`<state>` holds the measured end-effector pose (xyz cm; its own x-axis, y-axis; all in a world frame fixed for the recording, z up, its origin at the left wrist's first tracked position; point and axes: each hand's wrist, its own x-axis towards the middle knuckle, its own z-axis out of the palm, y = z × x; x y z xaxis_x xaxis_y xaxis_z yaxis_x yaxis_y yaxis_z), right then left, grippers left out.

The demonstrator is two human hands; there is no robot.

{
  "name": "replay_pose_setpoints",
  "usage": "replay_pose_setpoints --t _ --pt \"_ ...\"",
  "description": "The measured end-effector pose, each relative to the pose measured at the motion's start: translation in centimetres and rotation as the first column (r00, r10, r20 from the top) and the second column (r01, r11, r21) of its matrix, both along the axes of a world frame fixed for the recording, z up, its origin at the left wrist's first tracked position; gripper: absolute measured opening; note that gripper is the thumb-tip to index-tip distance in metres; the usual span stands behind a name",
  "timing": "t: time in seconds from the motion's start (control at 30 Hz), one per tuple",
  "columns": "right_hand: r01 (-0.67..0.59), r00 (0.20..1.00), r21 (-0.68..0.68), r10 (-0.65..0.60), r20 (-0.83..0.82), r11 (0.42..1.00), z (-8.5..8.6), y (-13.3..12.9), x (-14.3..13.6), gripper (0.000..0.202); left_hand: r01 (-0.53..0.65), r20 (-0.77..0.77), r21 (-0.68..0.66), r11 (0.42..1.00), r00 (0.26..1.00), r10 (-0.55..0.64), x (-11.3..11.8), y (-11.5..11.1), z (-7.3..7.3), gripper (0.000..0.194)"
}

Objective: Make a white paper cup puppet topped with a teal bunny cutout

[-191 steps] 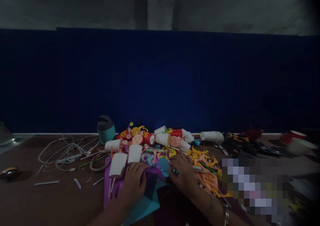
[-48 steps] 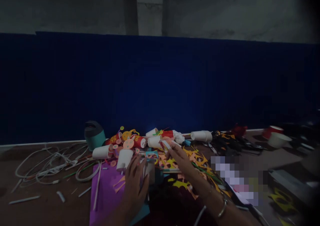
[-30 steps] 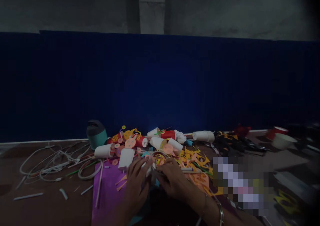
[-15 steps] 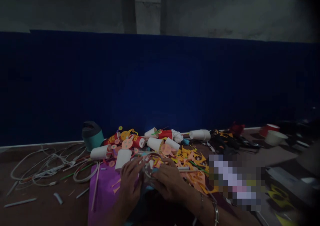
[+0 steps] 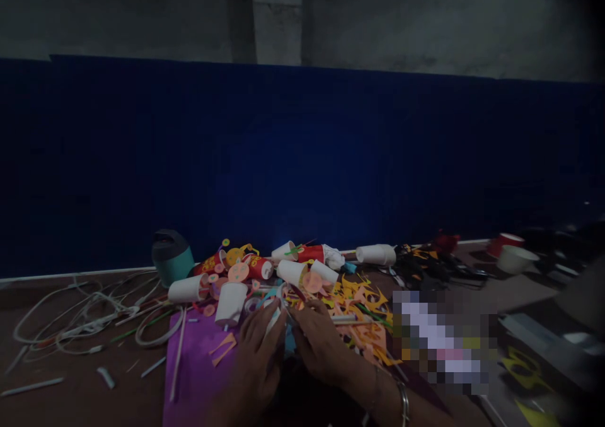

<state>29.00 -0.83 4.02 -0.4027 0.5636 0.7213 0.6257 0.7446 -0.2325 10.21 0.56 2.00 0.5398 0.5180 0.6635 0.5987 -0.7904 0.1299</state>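
Observation:
Low in the middle of the head view, my two hands meet over a dim, cluttered patch. My left hand (image 5: 259, 339) has its fingers bent round a small whitish piece (image 5: 273, 321), whose kind I cannot make out. Close beside it, my right hand (image 5: 314, 339) is closed, fingertips toward the left hand; what it grips is hidden. Just beyond the fingers lie a white paper cup (image 5: 231, 303) on its side and cut orange and yellow paper scraps (image 5: 363, 313). Under the left forearm is a purple sheet (image 5: 193, 351).
Several paper cups, some red (image 5: 258, 267), lie along the blue wall (image 5: 302, 162). A teal and dark container (image 5: 172, 260) stands at left by coiled white cables (image 5: 70, 316). To the right are pale bowls (image 5: 516, 260), yellow cut paper (image 5: 524, 370) and a pixelated patch.
My fingers have closed in toward each other and the left hand has shifted slightly right. The rounded object between them is now mostly covered. The view has moved a little.

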Motion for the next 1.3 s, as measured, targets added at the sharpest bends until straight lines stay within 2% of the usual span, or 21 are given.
replay_pose_setpoints --t 0.1,0.2,0.33,0.5,0.7,0.8,0.9,0.97,1.07,1.2,1.3 --pt "0.015 1.0 -0.016 -0.015 0.0 1.0 -0.5 0.3 0.1 0.017 -0.031 0.034 -0.021 0.999 0.999 0.031 -0.1 0.2 -0.4 0.068" --pt "0.049 0.998 -0.002 -0.05 -0.027 0.999 -1.3 0.6 0.2 0.004 -0.009 0.065 -0.05 0.999 0.998 0.012 -0.3 0.5 -0.6 0.065" --pt "0.081 0.994 -0.008 -0.081 -0.076 0.997 -1.9 0.9 0.4 0.01 0.024 0.108 -0.038 0.999 0.994 -0.019 -0.5 0.8 -0.7 0.06" --pt "0.123 0.987 0.016 -0.12 -0.104 0.992 -1.8 0.8 0.5 0.017 0.038 0.087 -0.006 0.999 0.996 -0.037 -0.4 0.4 0.0 0.056" --pt "0.055 0.996 0.032 -0.052 -0.073 0.998 -0.9 0.2 0.4 0.04 0.047 0.053 -0.022 0.999 0.998 -0.046 -0.3 0.1 0.1 0.063" --pt "-0.002 1.0 -0.025 0.002 -0.021 1.0 -0.7 0.2 0.2 0.033 0.022 0.091 0.007 1.0 0.996 -0.023 -0.4 0.3 -0.5 0.061" --pt "-0.059 0.995 -0.017 0.061 0.085 0.998 -0.8 0.3 0.0 0.016 -0.027 0.114 0.043 0.999 0.993 0.021 -0.6 0.6 -0.9 0.048" --pt "-0.057 0.988 0.01 0.055 0.141 0.998 -0.8 0.3 0.0 0.01 -0.055 0.127 0.035 0.998 0.991 0.05 -0.7 0.7 -1.0 0.034" --pt "-0.008 0.987 0.006 0.007 0.162 1.0 -0.5 0.2 0.2 0.016 -0.077 0.163 -0.021 0.997 0.983 0.079 -0.8 1.0 -0.9 0.019" --pt "0.001 0.988 0.005 -0.001 0.154 1.0 0.3 0.0 0.4 0.013 -0.048 0.229 -0.098 0.994 0.971 0.069 -0.9 1.5 -0.9 0.017" --pt "-0.003 0.991 0.025 -0.001 0.136 1.0 0.6 0.0 0.4 0.014 -0.052 0.275 -0.088 0.995 0.959 0.074 -0.9 1.6 -1.1 0.027"
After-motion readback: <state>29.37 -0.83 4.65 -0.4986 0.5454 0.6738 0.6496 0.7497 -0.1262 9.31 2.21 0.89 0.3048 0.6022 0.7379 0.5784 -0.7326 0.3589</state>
